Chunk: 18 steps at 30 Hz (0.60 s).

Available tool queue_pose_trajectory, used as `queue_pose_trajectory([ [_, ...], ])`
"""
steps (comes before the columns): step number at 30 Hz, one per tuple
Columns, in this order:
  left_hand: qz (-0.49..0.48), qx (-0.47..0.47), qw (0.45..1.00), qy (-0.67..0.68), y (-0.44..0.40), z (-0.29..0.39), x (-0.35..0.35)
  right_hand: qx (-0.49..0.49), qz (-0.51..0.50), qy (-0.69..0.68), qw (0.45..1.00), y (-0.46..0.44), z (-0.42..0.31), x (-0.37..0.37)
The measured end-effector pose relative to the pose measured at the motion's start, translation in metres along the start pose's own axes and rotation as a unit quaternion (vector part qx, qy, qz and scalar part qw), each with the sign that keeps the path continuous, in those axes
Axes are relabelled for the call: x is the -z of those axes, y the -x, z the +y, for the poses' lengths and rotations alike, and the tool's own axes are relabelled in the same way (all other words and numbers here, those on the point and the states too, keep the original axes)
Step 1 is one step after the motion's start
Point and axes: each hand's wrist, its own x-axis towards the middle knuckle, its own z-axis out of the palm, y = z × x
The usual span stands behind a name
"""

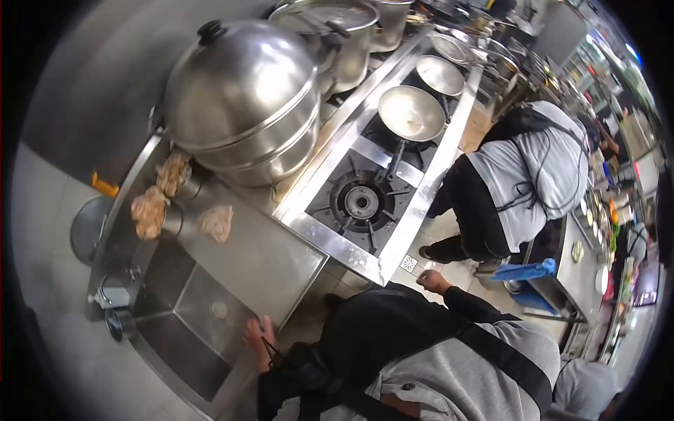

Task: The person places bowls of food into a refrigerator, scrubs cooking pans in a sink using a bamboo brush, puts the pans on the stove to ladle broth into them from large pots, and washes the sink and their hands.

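My left hand (258,342) is at the front rim of the steel sink (189,330), fingers apart and holding nothing. A small pale round thing (220,309) lies on the sink's bottom. Beyond the basin, pieces of pale, poultry-like meat sit on the steel counter (256,245): one piece (216,223) lies flat, another (149,212) rests at a metal container (173,219), and a third (173,174) sits behind. My right hand (433,282) hangs over the floor near the stove's corner, fingers curled, with nothing visible in it.
A large domed steel steamer (242,98) stands behind the counter. The stove (298,223) has a bare burner (362,202) and two pans (411,114) (439,75). A co-worker (526,175) stands to the right, near a blue cloth (523,270) and a worktop (579,263). A faucet (105,288) is at left.
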Motion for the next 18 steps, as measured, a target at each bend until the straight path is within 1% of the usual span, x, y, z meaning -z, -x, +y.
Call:
queue_pose_trajectory([
  [1, 0.057, -0.023, 0.998, 0.018, 0.001, -0.003, -0.013, -0.057, 0.0, 0.004, 0.998, 0.0, 0.025, -0.012],
  [2, 0.115, -0.044, 0.992, 0.036, 0.002, -0.012, -0.031, -0.113, -0.002, 0.008, 0.994, -0.001, 0.035, -0.02],
  [3, 0.174, -0.061, 0.981, 0.057, 0.0, -0.013, -0.035, -0.108, 0.051, -0.015, 0.993, 0.002, 0.024, -0.019],
  [5, 0.18, -0.034, 0.977, 0.109, -0.001, -0.012, -0.031, -0.087, 0.154, -0.05, 0.983, 0.004, -0.008, -0.005],
  [6, 0.183, -0.017, 0.974, 0.135, 0.003, -0.007, -0.027, -0.047, 0.182, -0.097, 0.977, -0.016, -0.021, 0.001],
  [7, 0.201, -0.035, 0.971, 0.126, 0.004, -0.005, -0.026, -0.008, 0.249, -0.096, 0.964, -0.026, -0.057, 0.019],
  [8, 0.21, -0.031, 0.971, 0.11, 0.006, -0.003, -0.024, 0.042, 0.273, -0.177, 0.945, -0.042, -0.091, 0.04],
  [10, 0.223, -0.025, 0.972, 0.073, 0.011, 0.001, -0.02, 0.092, 0.374, -0.174, 0.906, -0.092, -0.146, 0.077],
  [12, 0.212, -0.01, 0.976, 0.051, 0.008, -0.003, -0.024, 0.08, 0.379, -0.302, 0.871, -0.13, -0.201, 0.122],
  [14, 0.193, 0.025, 0.98, 0.036, 0.021, 0.006, -0.025, -0.002, 0.364, -0.342, 0.866, -0.167, -0.233, 0.156],
  [15, 0.177, 0.045, 0.983, 0.03, 0.026, 0.015, -0.017, 0.002, 0.439, -0.319, 0.84, -0.203, -0.239, 0.154],
  [16, 0.162, 0.065, 0.984, 0.026, 0.031, 0.021, -0.011, -0.004, 0.368, -0.39, 0.844, -0.23, -0.232, 0.158],
  [17, 0.192, 0.066, 0.979, 0.013, 0.034, 0.019, -0.017, -0.019, 0.29, -0.423, 0.858, -0.253, -0.223, 0.165],
  [18, 0.217, 0.061, 0.974, -0.001, 0.037, 0.016, -0.03, -0.001, 0.225, -0.487, 0.844, -0.188, -0.253, 0.196],
])
